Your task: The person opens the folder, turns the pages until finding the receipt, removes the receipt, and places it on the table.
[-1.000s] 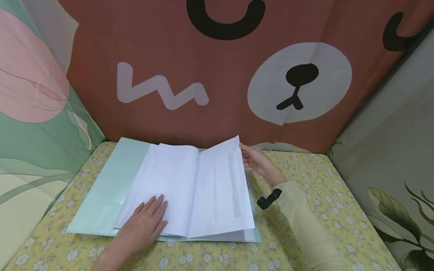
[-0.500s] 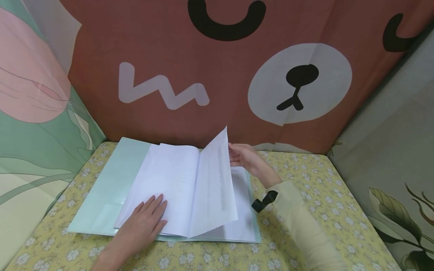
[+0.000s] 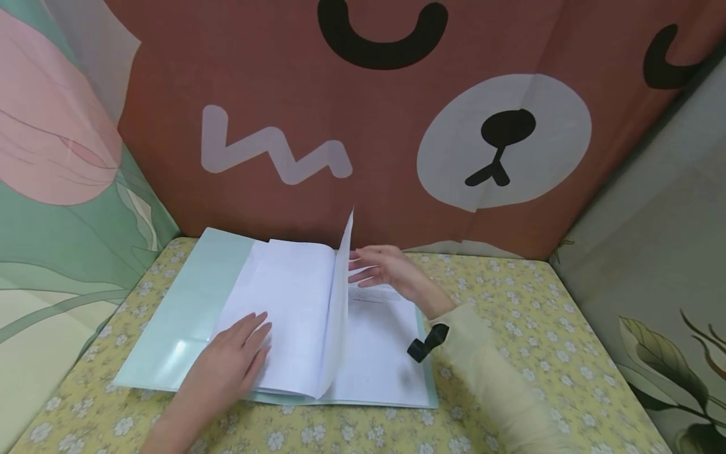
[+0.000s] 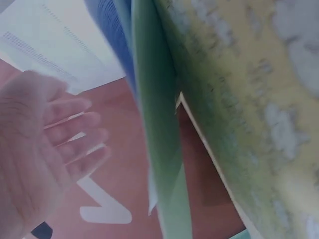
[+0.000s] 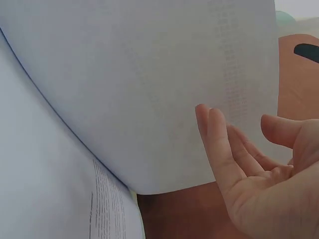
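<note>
A pale green folder lies spread on the table, holding a thick stack of white pages. One sheet stands nearly upright at the middle, faint print showing through it in the right wrist view. My right hand is at its right side with fingers loosely extended, fingertips right at the paper and thumb apart. Over the turned pages on the left is my left hand, fingers relaxed; in the left wrist view it is raised above the folder. A printed page lies on the right.
Yellow flowered cloth covers the table. A brown bear-print curtain hangs right behind its back edge, with patterned hangings at both sides. A black band is on my right wrist.
The sheet has swung from the right up to nearly upright, uncovering the page beneath. My right hand moved left with it and its fingers spread. My left hand shifted slightly left.
</note>
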`<state>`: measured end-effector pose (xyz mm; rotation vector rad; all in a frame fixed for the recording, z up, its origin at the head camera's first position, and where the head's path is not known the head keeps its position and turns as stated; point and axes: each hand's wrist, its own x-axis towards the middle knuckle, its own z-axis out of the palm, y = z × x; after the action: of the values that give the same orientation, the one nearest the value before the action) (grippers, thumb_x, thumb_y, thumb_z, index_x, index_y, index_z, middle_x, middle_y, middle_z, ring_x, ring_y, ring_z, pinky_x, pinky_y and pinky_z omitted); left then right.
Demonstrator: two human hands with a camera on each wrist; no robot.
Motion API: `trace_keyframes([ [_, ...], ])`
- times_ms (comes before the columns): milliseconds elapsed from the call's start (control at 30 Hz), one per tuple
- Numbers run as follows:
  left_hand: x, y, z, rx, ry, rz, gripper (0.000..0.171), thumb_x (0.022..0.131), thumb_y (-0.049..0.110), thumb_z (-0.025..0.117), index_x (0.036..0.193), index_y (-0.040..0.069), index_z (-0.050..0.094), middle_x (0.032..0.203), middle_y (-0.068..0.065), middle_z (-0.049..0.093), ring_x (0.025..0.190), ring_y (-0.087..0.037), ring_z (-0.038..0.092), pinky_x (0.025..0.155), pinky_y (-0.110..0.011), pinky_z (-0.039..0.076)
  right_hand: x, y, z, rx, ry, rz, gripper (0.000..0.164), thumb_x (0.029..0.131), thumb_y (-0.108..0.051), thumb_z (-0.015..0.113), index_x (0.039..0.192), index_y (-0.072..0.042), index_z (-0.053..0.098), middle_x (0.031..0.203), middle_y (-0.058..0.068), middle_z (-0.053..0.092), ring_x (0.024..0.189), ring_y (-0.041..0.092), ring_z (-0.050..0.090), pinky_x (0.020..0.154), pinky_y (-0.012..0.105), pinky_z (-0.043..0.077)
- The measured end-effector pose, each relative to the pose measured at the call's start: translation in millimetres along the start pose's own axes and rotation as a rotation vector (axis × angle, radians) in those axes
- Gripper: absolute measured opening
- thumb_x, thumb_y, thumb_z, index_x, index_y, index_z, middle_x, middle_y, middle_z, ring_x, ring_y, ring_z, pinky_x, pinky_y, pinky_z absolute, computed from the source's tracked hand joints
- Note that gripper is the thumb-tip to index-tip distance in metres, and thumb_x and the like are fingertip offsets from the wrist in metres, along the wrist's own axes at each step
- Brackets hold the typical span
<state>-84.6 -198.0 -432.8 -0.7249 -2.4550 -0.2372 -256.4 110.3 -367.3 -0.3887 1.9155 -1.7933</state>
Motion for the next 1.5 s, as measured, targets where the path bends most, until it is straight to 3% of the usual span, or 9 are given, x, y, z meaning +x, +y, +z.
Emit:
trace_keyframes([
  [100,8.0,0.7,-6.8,0.000,0.141,0.008,0.059,0.114,0.038,0.031,0.119,-0.005,0.071,0.125,-0.021,0.068,0.114,-0.039,0.066,0.082,-0.054,0.059,2.8,0.8,4.8,-0.007,-0.025,-0.007,0.042,0.109,-0.021,0.053,0.139,0.009,0.058,0.128,0.024,0.069,0.110,0.037,0.072,0.092,0.041,0.060],
  [167,11.9,1.2,-12.5,-0.016,0.200,-0.006,0.057,0.114,0.038,0.033,0.119,-0.004,0.070,0.126,-0.019,0.068,0.113,-0.038,0.066,0.084,-0.051,0.058,4.9,1.9,7.9,0.001,-0.036,-0.012,0.042,0.109,-0.020,0.053,0.138,0.010,0.057,0.127,0.023,0.069,0.109,0.036,0.072,0.092,0.041,0.060],
  [400,23.8,9.3,-36.0,-0.120,0.348,-0.036,0.052,0.112,0.037,0.042,0.121,-0.007,0.069,0.130,-0.020,0.067,0.116,-0.038,0.065,0.117,-0.017,0.030,11.7,10.6,17.9,0.044,-0.054,0.010,0.039,0.107,-0.016,0.056,0.136,0.009,0.059,0.129,0.024,0.069,0.111,0.036,0.072,0.094,0.040,0.059],
  [533,33.4,15.7,-45.7,-0.160,0.477,0.031,0.050,0.111,0.033,0.045,0.119,-0.010,0.069,0.126,-0.023,0.069,0.112,-0.040,0.065,0.116,-0.019,0.034,14.8,16.4,25.4,0.040,-0.067,0.022,0.037,0.105,-0.016,0.059,0.135,0.006,0.061,0.126,0.020,0.071,0.110,0.032,0.073,0.096,0.041,0.058],
  [700,37.5,22.1,-50.4,-0.162,0.500,0.081,0.049,0.111,0.033,0.046,0.118,-0.009,0.070,0.124,-0.023,0.069,0.111,-0.041,0.065,0.116,-0.021,0.035,19.1,23.4,35.1,0.061,-0.085,0.040,0.035,0.104,-0.014,0.058,0.132,0.007,0.061,0.124,0.021,0.072,0.107,0.032,0.074,0.095,0.043,0.059],
  [833,36.1,25.2,-44.0,-0.138,0.421,0.090,0.050,0.112,0.034,0.043,0.120,-0.006,0.070,0.129,-0.021,0.068,0.116,-0.040,0.064,0.117,-0.025,0.037,22.2,27.1,42.4,0.062,-0.090,0.061,0.034,0.104,-0.013,0.058,0.131,0.008,0.061,0.125,0.022,0.071,0.108,0.031,0.073,0.094,0.041,0.059],
  [1100,25.0,27.9,-17.5,-0.062,0.089,0.042,0.066,0.114,0.045,0.027,0.127,-0.005,0.068,0.138,-0.021,0.063,0.128,-0.041,0.059,0.095,-0.056,0.055,25.5,35.0,52.3,0.021,-0.096,0.087,0.037,0.103,-0.015,0.060,0.131,0.008,0.063,0.125,0.021,0.071,0.112,0.032,0.072,0.096,0.041,0.058],
  [1367,13.9,31.4,-0.3,-0.033,-0.206,-0.072,0.050,0.101,0.034,0.068,0.135,-0.003,0.065,0.144,-0.021,0.059,0.135,-0.040,0.054,0.102,-0.056,0.052,31.5,43.1,61.9,0.032,-0.099,0.115,0.037,0.101,-0.012,0.061,0.132,0.008,0.062,0.123,0.022,0.072,0.112,0.033,0.072,0.096,0.040,0.058],
  [1500,9.5,32.4,5.5,-0.056,-0.337,-0.161,0.054,0.101,0.034,0.067,0.141,-0.002,0.059,0.150,-0.023,0.053,0.139,-0.043,0.049,0.105,-0.061,0.048,34.7,47.0,66.3,0.043,-0.107,0.125,0.037,0.101,-0.011,0.061,0.132,0.009,0.061,0.123,0.022,0.072,0.113,0.033,0.071,0.096,0.040,0.058],
])
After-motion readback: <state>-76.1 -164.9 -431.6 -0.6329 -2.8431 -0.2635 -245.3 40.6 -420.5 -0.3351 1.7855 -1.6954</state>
